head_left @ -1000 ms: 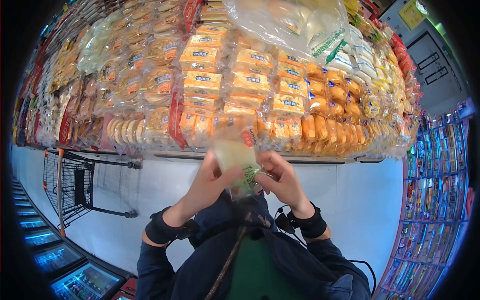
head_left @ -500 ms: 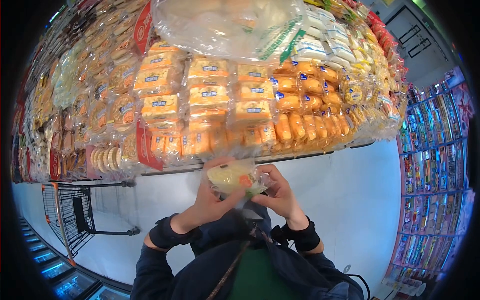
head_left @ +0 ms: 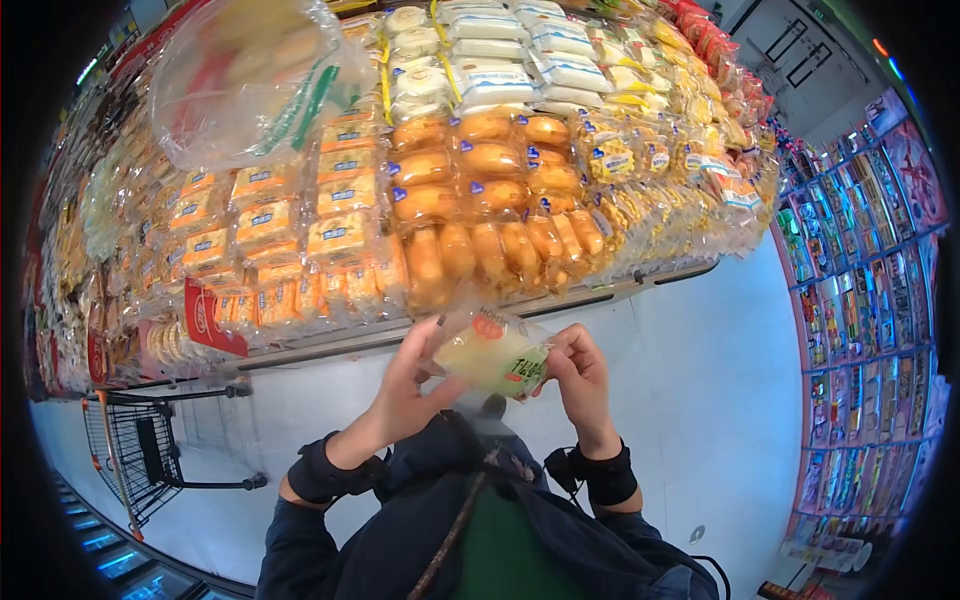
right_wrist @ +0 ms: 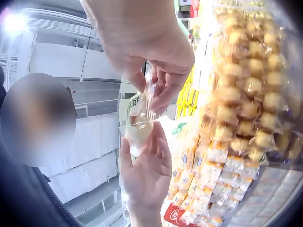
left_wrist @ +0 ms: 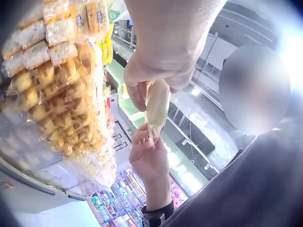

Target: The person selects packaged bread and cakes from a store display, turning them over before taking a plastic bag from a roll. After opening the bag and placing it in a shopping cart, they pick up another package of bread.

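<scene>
A clear-wrapped pale bun (head_left: 490,352) with green lettering and a red round mark is held between both hands, above the floor near the display edge. My left hand (head_left: 402,392) grips one end, thumb across the near face and fingers behind. At the other end, my right hand (head_left: 583,388) pinches the wrapper between thumb and fingers. The right wrist view shows the crimped wrapper end between those fingers and the bun (right_wrist: 137,124) edge-on, with the left palm (right_wrist: 147,177) under it. In the left wrist view the bun (left_wrist: 157,105) hangs between both hands.
A display (head_left: 330,345) piled with packaged breads runs in front. On it lie golden rolls (head_left: 490,160), orange-labelled packs (head_left: 340,200) and a big clear bag (head_left: 250,90) with green print. A shopping cart (head_left: 140,450) stands left; stocked shelves (head_left: 860,350) rise at the right.
The view has swung right along the display, so its packs and the big bag shift left. Both hands keep hold of the bun, which tipped flatter and then back to show its green-lettered face.
</scene>
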{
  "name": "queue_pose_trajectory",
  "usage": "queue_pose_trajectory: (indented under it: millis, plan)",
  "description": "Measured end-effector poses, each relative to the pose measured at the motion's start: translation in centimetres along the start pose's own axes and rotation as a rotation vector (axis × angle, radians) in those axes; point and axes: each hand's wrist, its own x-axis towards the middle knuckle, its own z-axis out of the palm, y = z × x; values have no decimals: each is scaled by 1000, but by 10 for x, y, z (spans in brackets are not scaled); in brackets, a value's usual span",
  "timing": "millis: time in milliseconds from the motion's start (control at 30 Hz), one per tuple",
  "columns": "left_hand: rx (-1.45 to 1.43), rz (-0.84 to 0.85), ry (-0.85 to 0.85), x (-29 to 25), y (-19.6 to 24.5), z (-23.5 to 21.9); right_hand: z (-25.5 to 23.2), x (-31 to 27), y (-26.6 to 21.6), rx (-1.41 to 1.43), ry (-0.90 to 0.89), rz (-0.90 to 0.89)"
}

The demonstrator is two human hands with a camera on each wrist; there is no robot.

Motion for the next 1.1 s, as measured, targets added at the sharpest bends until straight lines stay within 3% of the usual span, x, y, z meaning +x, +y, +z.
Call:
queue_pose_trajectory:
  millis: [33, 333, 433, 533, 633, 733, 900, 1100]
  plan:
    - [-81, -66, 19, 3, -1, 12, -14, -3, -4, 13, 9, 14]
    - [-195, -94, -101, 26, -44, 90, -107, -32, -33, -94, -4, -7]
    - [-185, -157, -164, 37, -34, 112, -126, -38, -41, -130, -25, 17]
    - [-172, -328, -233, 49, -28, 125, -142, -40, -45, -125, -29, 32]
    - [-132, -359, -227, 61, -43, 133, -157, -33, -41, -91, -65, -8]
    - [-134, -243, -220, 77, -55, 134, -154, -24, -52, -24, -156, -12]
    - [-227, -234, -160, 121, -56, 131, -152, 11, -74, 22, -286, -41]
    - [-230, -130, -199, 178, -51, 130, -178, 63, -85, -62, -311, -128]
